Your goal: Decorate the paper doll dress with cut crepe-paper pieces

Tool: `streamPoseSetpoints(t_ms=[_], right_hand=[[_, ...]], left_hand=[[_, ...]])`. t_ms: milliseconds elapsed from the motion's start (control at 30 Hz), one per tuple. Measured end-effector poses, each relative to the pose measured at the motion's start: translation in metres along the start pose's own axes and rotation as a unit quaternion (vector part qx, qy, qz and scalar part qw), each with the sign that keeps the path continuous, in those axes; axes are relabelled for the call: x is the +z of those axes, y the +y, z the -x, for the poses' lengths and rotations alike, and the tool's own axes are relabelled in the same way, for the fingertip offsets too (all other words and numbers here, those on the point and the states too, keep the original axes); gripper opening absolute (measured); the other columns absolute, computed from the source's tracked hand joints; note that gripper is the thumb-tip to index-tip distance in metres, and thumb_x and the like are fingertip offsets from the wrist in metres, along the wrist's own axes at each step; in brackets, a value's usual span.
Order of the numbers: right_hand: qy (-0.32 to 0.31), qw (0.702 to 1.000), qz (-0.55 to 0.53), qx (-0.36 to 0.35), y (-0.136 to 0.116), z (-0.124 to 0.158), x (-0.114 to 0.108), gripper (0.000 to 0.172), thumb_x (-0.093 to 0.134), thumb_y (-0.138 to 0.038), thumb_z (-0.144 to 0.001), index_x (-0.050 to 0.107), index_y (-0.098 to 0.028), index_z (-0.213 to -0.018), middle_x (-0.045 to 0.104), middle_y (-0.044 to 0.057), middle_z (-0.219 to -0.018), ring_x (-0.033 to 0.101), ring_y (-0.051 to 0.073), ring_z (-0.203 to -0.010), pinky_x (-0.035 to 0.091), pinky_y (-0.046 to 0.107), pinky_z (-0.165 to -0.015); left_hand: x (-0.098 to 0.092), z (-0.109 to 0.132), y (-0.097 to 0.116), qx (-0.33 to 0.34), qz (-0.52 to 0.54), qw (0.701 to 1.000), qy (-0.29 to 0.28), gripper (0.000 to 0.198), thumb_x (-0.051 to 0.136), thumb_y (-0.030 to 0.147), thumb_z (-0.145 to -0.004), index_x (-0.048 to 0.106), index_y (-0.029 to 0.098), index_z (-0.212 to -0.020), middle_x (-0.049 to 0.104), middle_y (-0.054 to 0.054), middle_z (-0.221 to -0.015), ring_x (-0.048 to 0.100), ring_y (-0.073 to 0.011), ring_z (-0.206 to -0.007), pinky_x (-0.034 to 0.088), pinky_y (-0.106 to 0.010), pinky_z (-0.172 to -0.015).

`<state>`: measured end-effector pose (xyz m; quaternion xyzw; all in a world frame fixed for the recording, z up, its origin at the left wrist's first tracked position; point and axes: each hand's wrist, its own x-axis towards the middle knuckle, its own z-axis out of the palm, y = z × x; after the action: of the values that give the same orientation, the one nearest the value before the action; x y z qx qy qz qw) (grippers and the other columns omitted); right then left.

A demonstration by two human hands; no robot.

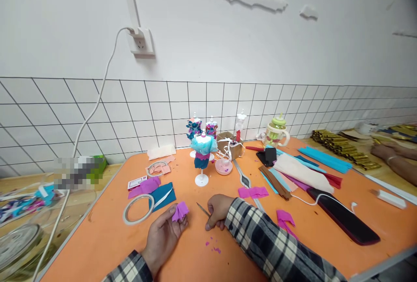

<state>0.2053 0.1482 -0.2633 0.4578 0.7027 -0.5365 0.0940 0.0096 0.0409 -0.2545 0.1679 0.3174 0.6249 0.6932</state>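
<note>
I have my left hand (165,231) half-curled, lightly gripping a pleated purple piece (180,211) | my right hand (220,211) closed around a slim pointed tool (203,210), tip facing the piece, apart from it | purple scraps (217,250) on the orange table (192,258) near the right hand | dressed miniature mannequin (202,160) upright beyond both hands

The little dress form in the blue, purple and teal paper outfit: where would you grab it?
I'd pinch the dress form by its bare white stem, low from the near-left. It stands upright with the stem exposed below the skirt; the ruffles above look easily crushed, the pink dish sits close on the right, and other forms stand behind.
</note>
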Motion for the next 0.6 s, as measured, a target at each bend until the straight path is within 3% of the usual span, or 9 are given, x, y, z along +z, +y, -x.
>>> streamPoseSetpoints(t_ms=[133, 233, 333, 400, 500, 600], right_hand=[[0.022, 0.996, -0.067, -0.046, 0.005, 0.009, 0.003, 0.042, 0.08, -0.039, -0.059, 0.05, -0.018, -0.082, 0.066, 0.001, -0.059, 0.06, 0.016, -0.047, 0.047, 0.025, -0.046], [0.133, 0.98, -0.101, -0.112, -0.002, 0.02, 0.009, 0.032, 0.07, -0.044, -0.073, 0.056, -0.016, -0.081, 0.066, 0.003, -0.066, 0.055, 0.01, -0.05, 0.042, 0.02, -0.05], [0.217, 0.949, -0.133, -0.188, -0.015, 0.029, 0.023, 0.034, 0.059, -0.048, -0.083, 0.063, -0.016, -0.09, 0.065, 0.003, -0.081, 0.053, 0.008, -0.063, 0.041, 0.019, -0.058], [0.219, 0.932, -0.166, -0.236, -0.023, 0.032, 0.035, 0.037, 0.066, -0.049, -0.076, 0.065, -0.017, -0.096, 0.064, 0.001, -0.084, 0.05, 0.008, -0.063, 0.04, 0.019, -0.058], [0.209, 0.904, -0.244, -0.282, -0.029, 0.031, 0.048, 0.038, 0.079, -0.041, -0.06, 0.065, -0.015, -0.083, 0.059, -0.001, -0.07, 0.046, 0.008, -0.057, 0.037, 0.021, -0.054], [0.218, 0.896, -0.27, -0.277, -0.028, 0.028, 0.05, 0.026, 0.076, -0.034, -0.062, 0.063, -0.014, -0.073, 0.056, -0.003, -0.061, 0.045, 0.008, -0.054, 0.037, 0.021, -0.053]], left_hand=[[-0.003, -0.003, 0.0, 0.0, -0.009, 1.0, -0.01, 0.008, 0.073, 0.02, -0.069, 0.072, 0.013, -0.072, 0.071, -0.006, -0.068, 0.062, -0.0171, -0.063, 0.052, -0.03, -0.064], [-0.005, -0.004, -0.001, -0.005, -0.024, 0.999, -0.02, 0.008, 0.073, 0.021, -0.071, 0.073, 0.014, -0.074, 0.071, -0.005, -0.072, 0.062, -0.0163, -0.064, 0.051, -0.029, -0.066], [-0.004, -0.002, -0.002, -0.013, -0.048, 0.998, -0.041, 0.009, 0.074, 0.022, -0.072, 0.073, 0.014, -0.076, 0.069, -0.005, -0.073, 0.06, -0.0158, -0.065, 0.05, -0.029, -0.066], [-0.001, 0.0, -0.004, -0.019, -0.066, 0.996, -0.057, 0.009, 0.075, 0.022, -0.072, 0.073, 0.013, -0.075, 0.067, -0.004, -0.07, 0.058, -0.0155, -0.065, 0.05, -0.028, -0.064], [0.003, 0.003, -0.005, -0.029, -0.091, 0.993, -0.075, 0.013, 0.076, 0.024, -0.071, 0.071, 0.012, -0.069, 0.064, -0.004, -0.066, 0.055, -0.0151, -0.065, 0.048, -0.027, -0.063], [0.003, 0.004, -0.006, -0.03, -0.11, 0.99, -0.079, 0.015, 0.078, 0.026, -0.069, 0.072, 0.012, -0.071, 0.064, -0.005, -0.068, 0.055, -0.0155, -0.067, 0.048, -0.027, -0.063]])
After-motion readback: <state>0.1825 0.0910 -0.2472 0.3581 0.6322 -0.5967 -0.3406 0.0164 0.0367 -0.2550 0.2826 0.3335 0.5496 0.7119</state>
